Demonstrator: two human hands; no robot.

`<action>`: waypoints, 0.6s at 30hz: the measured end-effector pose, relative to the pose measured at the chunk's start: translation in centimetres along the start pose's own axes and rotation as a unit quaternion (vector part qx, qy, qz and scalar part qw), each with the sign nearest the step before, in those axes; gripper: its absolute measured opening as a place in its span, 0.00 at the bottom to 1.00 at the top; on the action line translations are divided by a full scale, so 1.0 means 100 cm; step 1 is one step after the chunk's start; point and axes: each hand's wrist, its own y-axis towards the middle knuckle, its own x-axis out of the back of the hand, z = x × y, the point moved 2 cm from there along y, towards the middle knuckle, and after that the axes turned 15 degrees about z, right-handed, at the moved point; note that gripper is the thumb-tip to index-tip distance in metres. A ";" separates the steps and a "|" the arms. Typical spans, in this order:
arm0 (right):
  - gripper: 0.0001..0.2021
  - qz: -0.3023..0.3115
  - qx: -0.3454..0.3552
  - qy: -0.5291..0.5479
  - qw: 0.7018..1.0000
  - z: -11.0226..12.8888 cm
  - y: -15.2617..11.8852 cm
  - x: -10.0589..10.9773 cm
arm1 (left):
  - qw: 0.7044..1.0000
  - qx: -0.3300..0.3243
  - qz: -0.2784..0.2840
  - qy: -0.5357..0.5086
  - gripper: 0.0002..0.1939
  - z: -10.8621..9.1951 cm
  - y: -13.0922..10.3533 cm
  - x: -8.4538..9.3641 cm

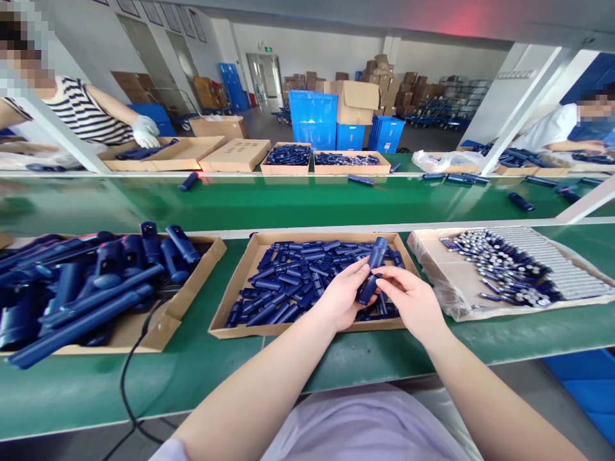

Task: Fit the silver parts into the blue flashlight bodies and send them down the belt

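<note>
My left hand [343,294] is closed round a dark blue tubular part [378,253], which it holds tilted over the right side of the middle box. The fingertips of my right hand [406,294] pinch at the same part from the right, near its middle; any small piece between them is too hidden to make out. Below both hands, the middle cardboard box [230,291] holds many small dark blue plastic pieces [288,278].
Larger blue housings fill a cardboard box [158,333] at left, with a black cable [125,378] beside it. A plastic-lined box [432,269] of batteries stands right. Behind runs a green belt [269,202] carrying blue parts. A gloved hand [145,131] is across the belt.
</note>
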 end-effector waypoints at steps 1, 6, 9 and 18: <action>0.13 0.006 0.004 -0.013 1.000 0.000 0.000 0.001 | 1.000 0.000 0.004 0.001 0.16 0.000 0.000 0.000; 0.11 -0.051 0.140 -0.202 0.968 0.002 0.000 -0.001 | 1.000 -0.003 0.011 0.012 0.16 0.003 0.004 0.000; 0.17 -0.104 0.162 -0.278 0.941 0.002 -0.002 -0.006 | 0.999 -0.001 0.020 0.034 0.21 0.004 0.003 -0.002; 0.17 -0.111 0.176 -0.360 0.909 -0.001 -0.041 0.029 | 0.994 -0.055 0.052 0.077 0.19 -0.001 0.001 -0.002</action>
